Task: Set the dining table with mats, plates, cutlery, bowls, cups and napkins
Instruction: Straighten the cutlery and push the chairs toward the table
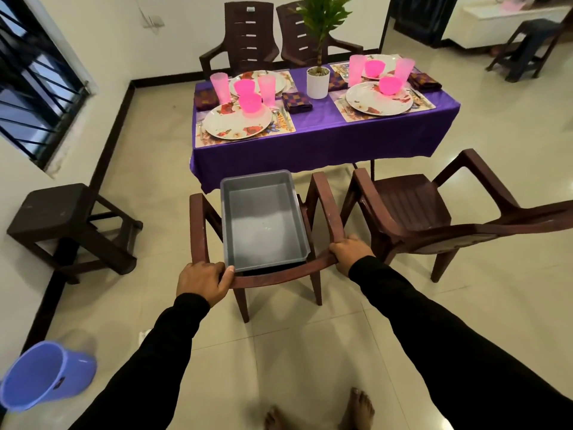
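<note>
Your bare feet (338, 411) stand on the pale floor tiles (279, 352). Both black-sleeved arms reach forward: your left hand (203, 279) grips the near left corner of the brown plastic armchair (325, 200), and your right hand (350, 251) grips its near right corner. An empty grey plastic tub (263, 218) sits on that chair's seat. Beyond it stands the purple-clothed dining table (316, 141), laid with floral mats (288, 127), flowered white plates (237, 121), pink bowls (249, 102), pink tumblers (220, 86), folded checked napkins (296, 102) and cutlery (280, 114). A white potted plant (317, 79) stands at the table's middle.
</note>
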